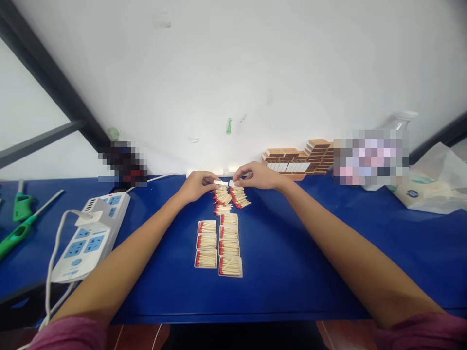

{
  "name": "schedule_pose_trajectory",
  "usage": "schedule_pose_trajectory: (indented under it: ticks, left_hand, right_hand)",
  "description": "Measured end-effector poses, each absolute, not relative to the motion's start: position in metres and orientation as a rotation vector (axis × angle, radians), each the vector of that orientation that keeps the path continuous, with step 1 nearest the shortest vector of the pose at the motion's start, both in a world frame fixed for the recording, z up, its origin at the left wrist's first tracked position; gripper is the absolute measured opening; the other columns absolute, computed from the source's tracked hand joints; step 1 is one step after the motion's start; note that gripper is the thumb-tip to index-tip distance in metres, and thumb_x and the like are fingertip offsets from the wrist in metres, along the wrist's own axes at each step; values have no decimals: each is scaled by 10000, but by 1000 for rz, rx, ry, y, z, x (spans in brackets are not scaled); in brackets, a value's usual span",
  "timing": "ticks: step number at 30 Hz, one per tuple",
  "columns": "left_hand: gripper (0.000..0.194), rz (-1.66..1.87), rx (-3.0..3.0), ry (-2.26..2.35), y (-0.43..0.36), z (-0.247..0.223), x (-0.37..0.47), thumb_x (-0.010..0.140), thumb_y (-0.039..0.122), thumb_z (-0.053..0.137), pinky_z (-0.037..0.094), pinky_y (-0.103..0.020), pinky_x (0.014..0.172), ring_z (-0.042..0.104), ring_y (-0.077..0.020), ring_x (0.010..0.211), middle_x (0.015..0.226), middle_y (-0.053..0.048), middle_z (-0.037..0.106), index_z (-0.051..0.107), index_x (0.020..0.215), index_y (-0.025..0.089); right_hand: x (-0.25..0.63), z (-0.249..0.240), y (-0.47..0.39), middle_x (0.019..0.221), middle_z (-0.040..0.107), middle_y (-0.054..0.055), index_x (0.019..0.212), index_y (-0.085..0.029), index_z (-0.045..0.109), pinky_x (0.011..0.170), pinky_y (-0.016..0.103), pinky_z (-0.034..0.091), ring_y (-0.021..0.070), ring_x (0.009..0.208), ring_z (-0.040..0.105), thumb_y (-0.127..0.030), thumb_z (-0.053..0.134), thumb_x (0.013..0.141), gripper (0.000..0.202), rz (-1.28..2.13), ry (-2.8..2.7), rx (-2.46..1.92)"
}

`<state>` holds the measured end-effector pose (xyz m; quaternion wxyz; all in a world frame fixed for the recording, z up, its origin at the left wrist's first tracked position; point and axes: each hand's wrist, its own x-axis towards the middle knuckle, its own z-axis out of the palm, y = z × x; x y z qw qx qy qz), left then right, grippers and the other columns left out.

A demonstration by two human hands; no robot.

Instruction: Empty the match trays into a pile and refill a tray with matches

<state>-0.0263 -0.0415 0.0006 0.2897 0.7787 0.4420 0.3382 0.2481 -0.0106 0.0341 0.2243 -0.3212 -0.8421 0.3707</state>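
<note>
White card shows at both hands' fingertips: the left hand (202, 185) pinches an empty-looking tray (221, 183) between thumb and fingers, and the right hand (256, 176) has its thumb and fingers closed on a smaller white piece (232, 183), too small to make out. The hands are close to each other but apart, at the far side of the blue table (284, 272). Right below them lie loose red-tipped matches (240, 197), spilled in slanting heaps. Nearer the person, seven filled trays (230, 267) sit in two columns, three on the left and four on the right, match heads mostly facing left. Behind the right hand, brown matchboxes (321, 158) are stacked against the white wall (219, 73). A power strip (98, 238) with a white plug lies by the left forearm, with green lighters (22, 208) beyond it. Far right rests a clear plastic bag (443, 189).
</note>
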Motion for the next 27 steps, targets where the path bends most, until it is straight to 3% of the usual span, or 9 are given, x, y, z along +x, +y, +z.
schedule_pose_trajectory:
  ticks: [10,19,27]
  left_hand:
    - [298,705,2165,1091,-45,14,-27,824,471,785,495,-288,789,701,-206,903,1034,-66,804,833,1004,239]
    - [345,689,2172,1078,-43,12,-30,816,469,790,484,-304,780,694,-213,885,1018,-71,800,815,1051,217]
    - [356,748,2114,1135,-41,11,-31,848,505,762,500,-287,776,709,-201,883,996,-76,796,807,1050,215]
  right_hand:
    - [248,15,1,964,784,85,957,-178,781,746,305,534,214,877,698,-353,823,753,271,936,-2331,-983]
    - [248,26,-5,1038,777,93,971,-178,771,862,356,549,226,949,695,-306,837,717,292,926,-2338,-964]
    - [246,33,-10,1032,769,88,986,-187,741,895,378,562,225,965,700,-236,785,800,198,860,-2292,-977]
